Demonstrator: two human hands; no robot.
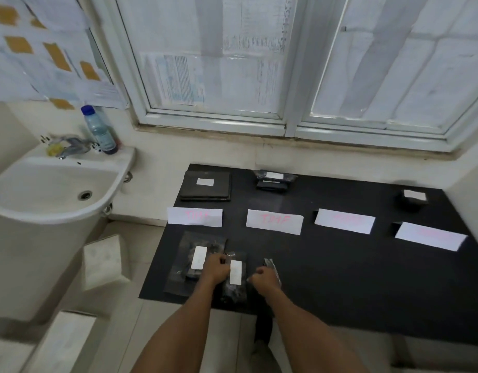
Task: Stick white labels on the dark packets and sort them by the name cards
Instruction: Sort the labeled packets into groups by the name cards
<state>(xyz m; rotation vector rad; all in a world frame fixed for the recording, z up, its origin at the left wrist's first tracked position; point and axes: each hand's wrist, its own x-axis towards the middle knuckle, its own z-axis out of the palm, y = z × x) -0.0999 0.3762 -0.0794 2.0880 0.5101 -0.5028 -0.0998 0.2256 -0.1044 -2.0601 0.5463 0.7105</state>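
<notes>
Dark packet [234,292], with a white label [235,271] already stuck on its face, lay at the near edge of the tabletop [340,278], between the two hands. The left hand [215,267] was set at its left edge with fingers curled; whether the packet was pinched could not be told. The right hand [264,275] was closed on a shiny crinkled strip [271,265], possibly label backing, though blur left this uncertain. A second labelled packet [184,265] lay just beside it on the left.

A slip off the near edge to the floor was judged possible if the packet were nudged. A label not pressed flat might lift.

Mis-sorting was the larger risk. Four name cards [274,221] were laid in a row farther back, with pink writing. The two left ones looked alike, perhaps "TIME", and the two right ones were washed out. Nothing could be read on the labels.
</notes>
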